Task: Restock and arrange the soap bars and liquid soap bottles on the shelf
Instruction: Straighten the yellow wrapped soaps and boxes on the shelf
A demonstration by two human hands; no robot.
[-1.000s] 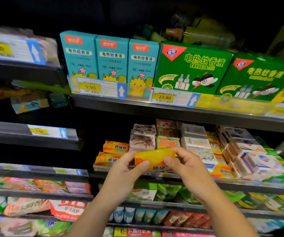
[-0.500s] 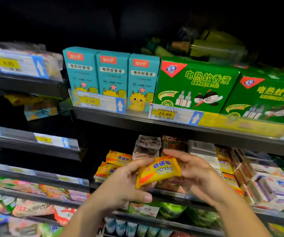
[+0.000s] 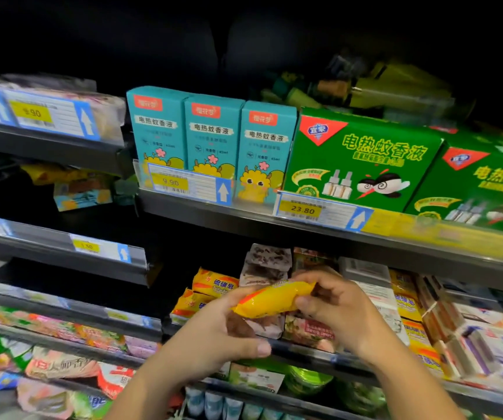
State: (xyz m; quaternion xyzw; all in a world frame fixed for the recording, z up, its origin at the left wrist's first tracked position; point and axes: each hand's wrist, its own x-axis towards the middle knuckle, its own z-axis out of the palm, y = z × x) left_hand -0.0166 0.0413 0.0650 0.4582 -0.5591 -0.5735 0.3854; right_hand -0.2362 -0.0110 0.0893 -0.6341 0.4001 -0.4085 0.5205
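Two hands share one yellow-wrapped soap bar, held tilted in front of the soap shelf. The left hand grips its lower end at eight o'clock; the right hand pinches the raised end at three o'clock. At ten o'clock from the bar, matching yellow bars lie stacked on the shelf. Teal boxes stand at twelve o'clock on the shelf above, green boxes at one o'clock.

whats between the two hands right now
A yellow wrapped soap bar, held at its ends by the left hand and the right hand, seen in the head view.
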